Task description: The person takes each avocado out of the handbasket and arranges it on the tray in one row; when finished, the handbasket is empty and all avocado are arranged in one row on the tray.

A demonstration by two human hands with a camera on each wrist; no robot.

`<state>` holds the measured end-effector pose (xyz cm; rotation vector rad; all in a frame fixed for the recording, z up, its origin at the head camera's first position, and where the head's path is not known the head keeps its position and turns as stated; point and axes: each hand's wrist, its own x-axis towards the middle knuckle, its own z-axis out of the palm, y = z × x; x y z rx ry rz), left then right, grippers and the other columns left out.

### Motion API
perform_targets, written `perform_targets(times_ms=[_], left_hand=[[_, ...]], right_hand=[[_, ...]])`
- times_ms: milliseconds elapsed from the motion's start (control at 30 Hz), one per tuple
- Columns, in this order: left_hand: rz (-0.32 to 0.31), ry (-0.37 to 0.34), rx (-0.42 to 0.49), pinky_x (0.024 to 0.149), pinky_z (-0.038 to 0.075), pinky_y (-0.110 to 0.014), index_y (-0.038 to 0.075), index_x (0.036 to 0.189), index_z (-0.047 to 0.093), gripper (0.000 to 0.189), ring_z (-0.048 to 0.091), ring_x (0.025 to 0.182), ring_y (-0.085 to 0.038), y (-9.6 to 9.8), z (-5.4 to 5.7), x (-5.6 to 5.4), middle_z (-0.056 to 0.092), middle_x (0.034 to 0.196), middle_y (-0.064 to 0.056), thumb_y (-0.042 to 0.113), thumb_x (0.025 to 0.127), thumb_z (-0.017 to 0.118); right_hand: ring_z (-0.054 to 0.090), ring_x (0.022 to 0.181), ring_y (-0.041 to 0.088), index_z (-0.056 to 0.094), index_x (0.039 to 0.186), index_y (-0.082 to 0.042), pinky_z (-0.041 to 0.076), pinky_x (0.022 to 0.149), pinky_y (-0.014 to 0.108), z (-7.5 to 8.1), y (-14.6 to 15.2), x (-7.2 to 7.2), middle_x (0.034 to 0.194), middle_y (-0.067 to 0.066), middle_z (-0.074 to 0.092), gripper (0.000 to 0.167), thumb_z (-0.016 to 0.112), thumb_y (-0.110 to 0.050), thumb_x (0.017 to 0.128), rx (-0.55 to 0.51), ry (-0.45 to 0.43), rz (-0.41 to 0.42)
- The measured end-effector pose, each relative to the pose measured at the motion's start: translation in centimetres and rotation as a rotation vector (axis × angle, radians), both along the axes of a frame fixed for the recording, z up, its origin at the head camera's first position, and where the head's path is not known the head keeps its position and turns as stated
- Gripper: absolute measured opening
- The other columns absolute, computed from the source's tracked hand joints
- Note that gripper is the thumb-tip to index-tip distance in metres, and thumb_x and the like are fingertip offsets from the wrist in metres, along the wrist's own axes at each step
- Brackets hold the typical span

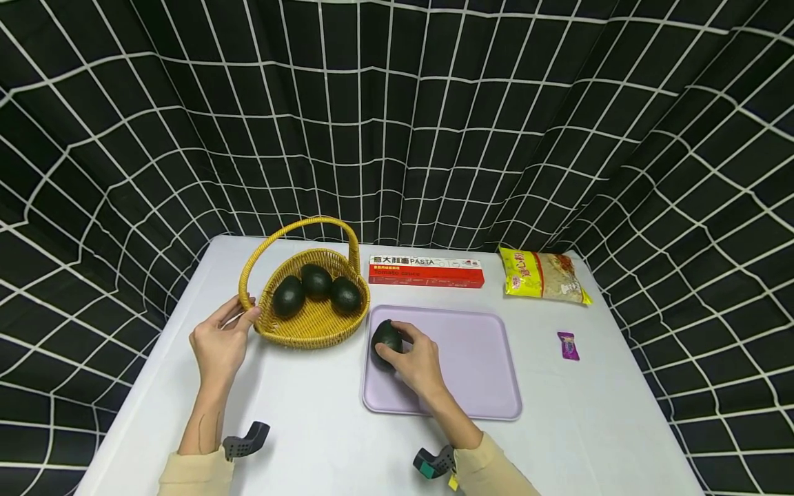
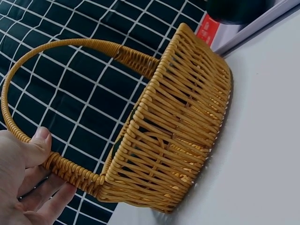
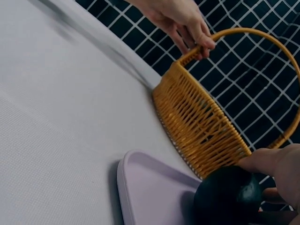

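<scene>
My left hand [image 1: 220,341] grips the handle of a yellow wicker basket [image 1: 310,332] low on its left side; the left wrist view shows thumb and fingers around the woven handle [image 2: 75,176]. Inside the basket sit three dark green avocados [image 1: 316,281]. With thumb and fingers my right hand [image 1: 418,362] holds another dark avocado [image 1: 386,342] over the left part of a pale purple tray [image 1: 459,365]. That avocado [image 3: 227,194] appears close above the tray surface in the right wrist view, the basket just beyond it.
A red and white pasta box [image 1: 426,272] lies behind the tray. To its right is a yellow food packet [image 1: 544,277], with a small purple wrapped candy [image 1: 568,346] nearer the front. A black gridded curtain [image 1: 397,124] surrounds the white table [image 1: 310,427].
</scene>
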<state>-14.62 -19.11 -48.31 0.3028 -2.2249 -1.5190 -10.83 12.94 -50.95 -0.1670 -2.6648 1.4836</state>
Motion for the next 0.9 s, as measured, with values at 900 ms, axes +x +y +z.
perform_targets(times_ms=[900], left_hand=[[0.000, 0.022, 0.003, 0.080, 0.056, -0.006, 0.000, 0.129, 0.072, 0.044, 0.071, 0.095, 0.008, -0.08, -0.23, -0.07, 0.077, 0.118, -0.018, 0.020, 0.091, 0.084]], right_hand=[[0.073, 0.113, 0.033, 0.073, 0.127, -0.013, 0.063, 0.089, 0.045, 0.31, 0.05, -0.09, 0.126, 0.017, 0.075, 0.047, 0.087, -0.025, 0.083, -0.008, 0.010, -0.010]])
